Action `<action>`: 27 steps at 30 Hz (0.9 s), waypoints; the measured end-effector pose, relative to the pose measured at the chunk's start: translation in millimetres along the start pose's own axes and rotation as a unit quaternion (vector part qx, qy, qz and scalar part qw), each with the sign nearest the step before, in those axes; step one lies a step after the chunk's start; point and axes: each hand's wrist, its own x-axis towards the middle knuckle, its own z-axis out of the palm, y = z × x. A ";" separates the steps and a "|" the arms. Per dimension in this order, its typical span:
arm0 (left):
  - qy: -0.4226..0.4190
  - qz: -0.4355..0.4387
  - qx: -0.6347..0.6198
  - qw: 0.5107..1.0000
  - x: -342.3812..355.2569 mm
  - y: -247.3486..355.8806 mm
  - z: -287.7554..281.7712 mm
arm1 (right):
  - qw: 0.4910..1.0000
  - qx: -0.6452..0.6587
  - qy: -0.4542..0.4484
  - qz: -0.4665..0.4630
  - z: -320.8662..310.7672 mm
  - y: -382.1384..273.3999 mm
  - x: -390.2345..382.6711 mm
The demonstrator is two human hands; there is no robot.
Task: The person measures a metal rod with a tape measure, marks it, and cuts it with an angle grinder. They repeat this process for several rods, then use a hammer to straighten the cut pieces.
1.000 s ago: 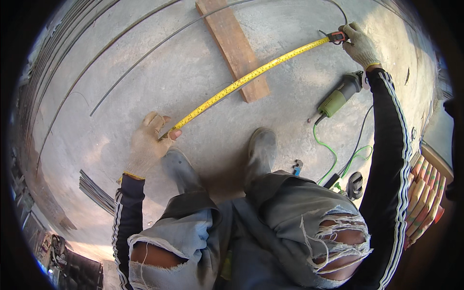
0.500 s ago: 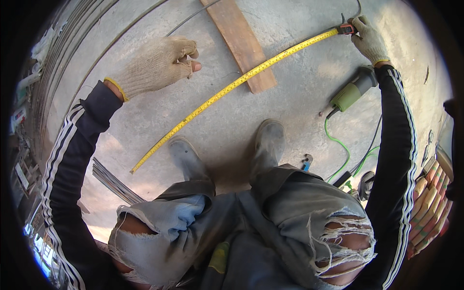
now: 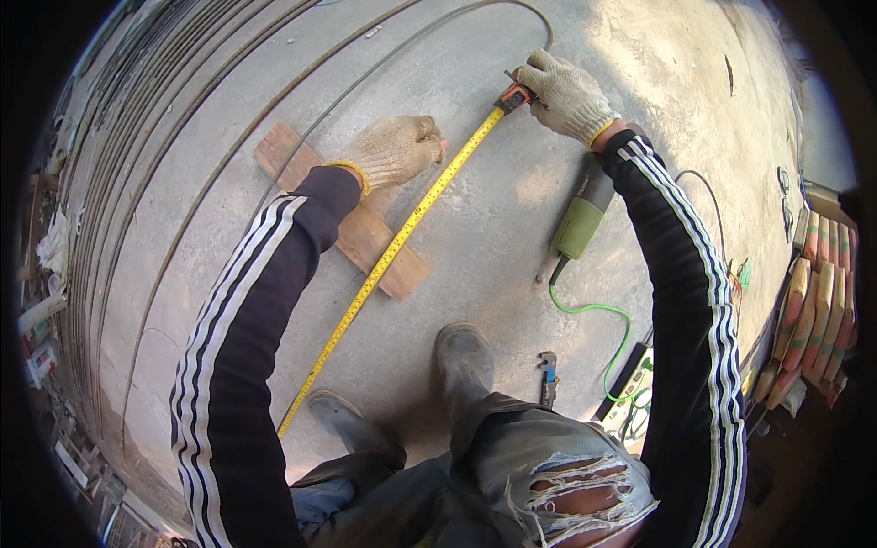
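Head view, looking down at a grey concrete floor (image 3: 512,237).

Packages: a stack of flat rectangular bags in red, orange and pale tones (image 3: 818,301) lies at the far right edge, the bags overlapping like tiles; any print on them is too small to tell. Small boxes and clutter (image 3: 41,347) line the left edge beside a bundle of long steel bars (image 3: 119,155).

Measuring thing: a long yellow steel measuring tape with an orange end (image 3: 393,247) lies stretched flat on the floor. Its long axis runs diagonally, from the lower left near the grey boot (image 3: 343,416) up to the upper right. The orange end points to the upper right. Midway, the tape crosses over a short brown wooden plank (image 3: 343,215), which lies across it on the opposite diagonal.

Hands: both wear pale knitted gloves. The right hand (image 3: 568,91) is closed over the orange end of the tape, pinning it at the floor. The left hand (image 3: 395,148) is loosely curled, holding nothing, just beside the tape and above the plank.

Other things: a green and grey angle grinder (image 3: 580,224) with a bright green cable (image 3: 607,320) lies under the right forearm. A small dark metal wrench (image 3: 547,376) rests near the second boot (image 3: 466,361).
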 end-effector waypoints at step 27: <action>-0.113 -0.130 -0.656 0.735 101.5 -1.0 78.8 | 0.999 -0.026 0.003 0.040 15.1 40.4 13.2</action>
